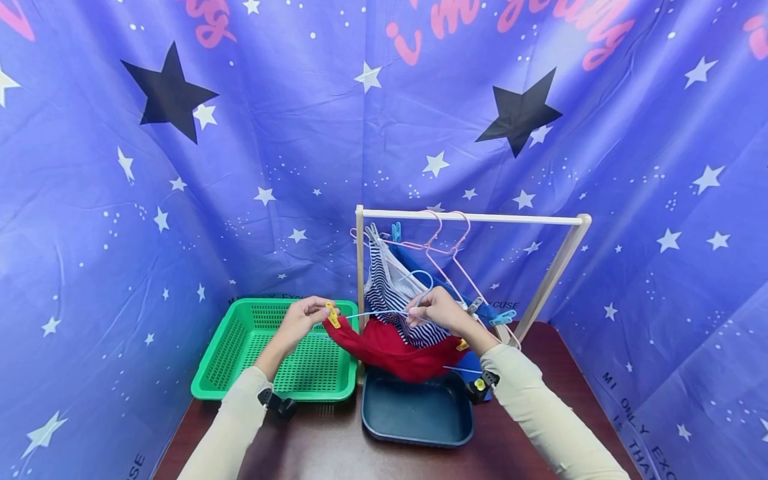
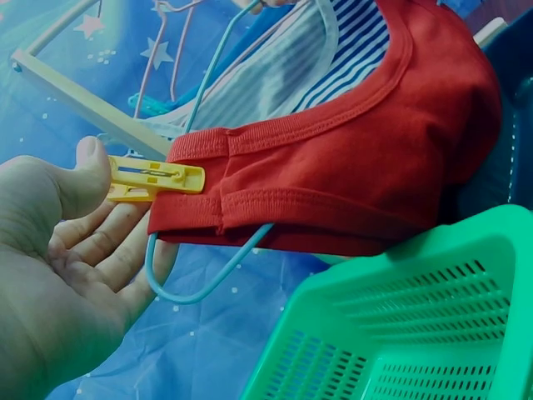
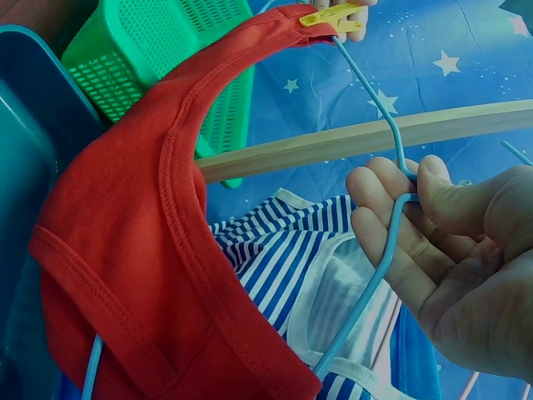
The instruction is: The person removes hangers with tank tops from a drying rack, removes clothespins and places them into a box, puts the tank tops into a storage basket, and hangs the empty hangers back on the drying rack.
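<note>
A small red garment with stitched edges hangs on a light blue hanger. My left hand pinches a yellow clothespin that is clipped on the garment's left end, over the hanger's bend. The thumb lies on the pin's handle and the fingers are behind it. With thumb and fingers, my right hand holds the hanger near its neck. A second yellow clothespin sits at the garment's right end, partly hidden by the right wrist. Behind it hangs a blue-and-white striped garment.
A wooden rack bears pink hangers, with a blue garment and blue clothespins. At the left stands a green basket. A dark blue tray lies in front on the brown table.
</note>
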`<state>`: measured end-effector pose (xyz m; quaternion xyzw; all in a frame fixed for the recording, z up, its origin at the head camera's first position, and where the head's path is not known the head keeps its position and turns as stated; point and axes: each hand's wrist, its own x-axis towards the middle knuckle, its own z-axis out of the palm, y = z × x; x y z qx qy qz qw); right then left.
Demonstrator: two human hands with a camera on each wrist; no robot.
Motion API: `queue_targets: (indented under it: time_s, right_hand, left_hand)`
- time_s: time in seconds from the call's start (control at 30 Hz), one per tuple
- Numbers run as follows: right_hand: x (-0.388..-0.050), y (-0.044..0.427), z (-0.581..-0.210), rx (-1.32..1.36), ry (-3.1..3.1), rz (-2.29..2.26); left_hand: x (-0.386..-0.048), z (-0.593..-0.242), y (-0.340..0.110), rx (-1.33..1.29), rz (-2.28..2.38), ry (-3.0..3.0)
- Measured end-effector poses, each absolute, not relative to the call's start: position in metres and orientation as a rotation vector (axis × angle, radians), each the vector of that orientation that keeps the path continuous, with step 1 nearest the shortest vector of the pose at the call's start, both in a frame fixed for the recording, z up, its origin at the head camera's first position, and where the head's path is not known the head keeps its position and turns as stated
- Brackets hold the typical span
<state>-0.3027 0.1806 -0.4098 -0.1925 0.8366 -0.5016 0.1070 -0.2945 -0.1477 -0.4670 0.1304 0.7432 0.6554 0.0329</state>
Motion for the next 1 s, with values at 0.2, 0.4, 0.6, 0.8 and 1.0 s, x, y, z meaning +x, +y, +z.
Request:
queue_targets:
  time_s: [0.2,0.4,0.6,0.8,1.0]
  right_hand:
    - [-0.305,0.179,-0.411,-0.547,2.450,-1.500]
    - [-0.304,0.178,-0.414,-0.526,2.436,-1.514]
    - [-0.303,0.178,-0.412,-0.521,2.441,-1.503]
    - [-0.306,0.176,-0.413,-0.540,2.432,-1.507]
    - [-0.306,0.176,-0.417,-0.562,2.428,-1.490]
  left_hand:
    - [-0.293,-0.464,-0.145,0.404,2.047,2.305]
    - [-0.295,-0.469,-0.142,0.448,2.137,2.349]
    - [-0.298,-0.471,-0.138,0.431,2.209,2.360]
    - [-0.297,-0.466,-0.133,0.300,2.230,2.406]
    - [-0.295,-0.461,-0.131,0.231,2.245,2.463]
